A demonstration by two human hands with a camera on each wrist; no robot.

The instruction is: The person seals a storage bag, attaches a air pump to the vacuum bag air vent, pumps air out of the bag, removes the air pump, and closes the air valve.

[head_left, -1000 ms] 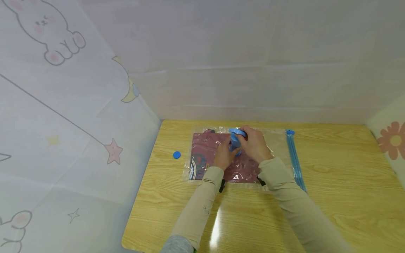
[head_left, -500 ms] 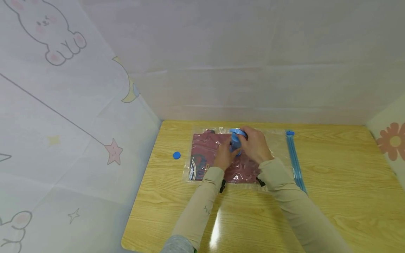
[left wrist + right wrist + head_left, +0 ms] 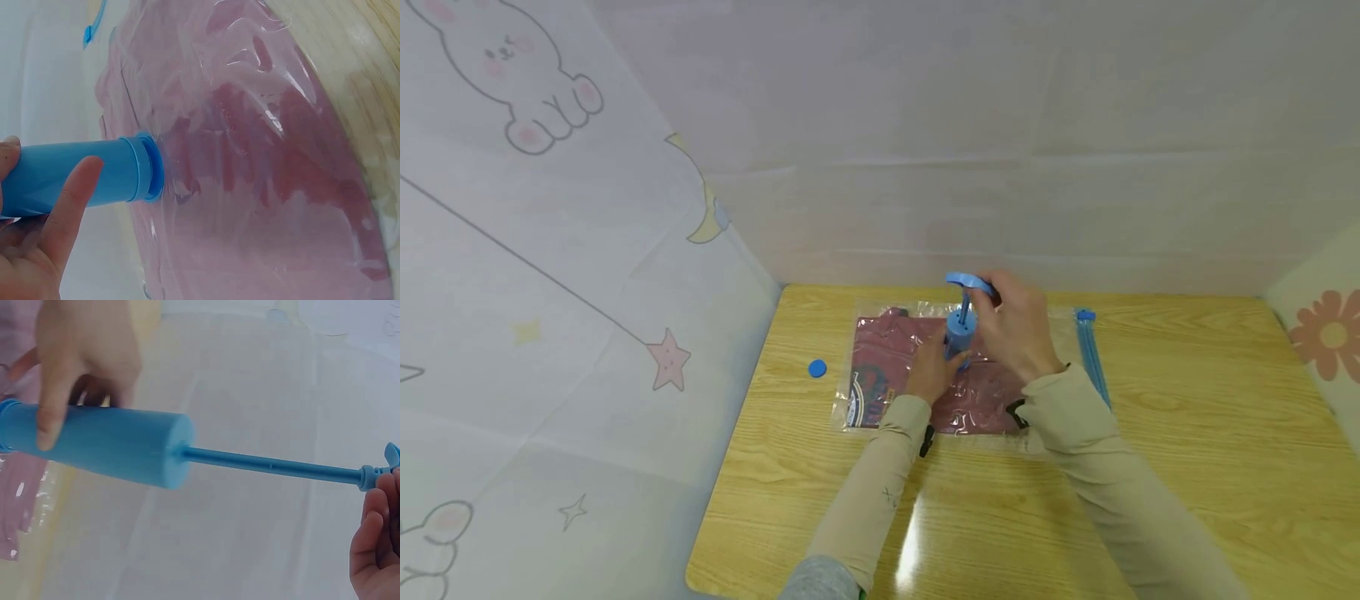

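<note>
A blue hand pump [image 3: 958,333] stands upright on a clear vacuum storage bag [image 3: 1060,333], its base ring on the bag's valve. My left hand [image 3: 931,367] grips the pump's barrel [image 3: 69,172] low down, the index finger lying along it in the left wrist view. With my right hand [image 3: 1018,325] I hold the pump handle [image 3: 967,282] above the barrel. The thin plunger rod [image 3: 275,465] is drawn well out, as the right wrist view shows. Inside the bag lies a folded dark red garment [image 3: 887,350] with a printed patch, its plastic wrinkled over the cloth.
A round blue cap [image 3: 817,368] lies on the wooden table [image 3: 775,475] left of the bag. A blue zip strip [image 3: 1092,358] runs along the bag's right edge. Pale printed sheeting [image 3: 910,200] walls the back and sides of the table.
My right hand has risen with the handle, pulling the plunger rod out of the barrel. My left hand keeps its hold on the barrel in the same place.
</note>
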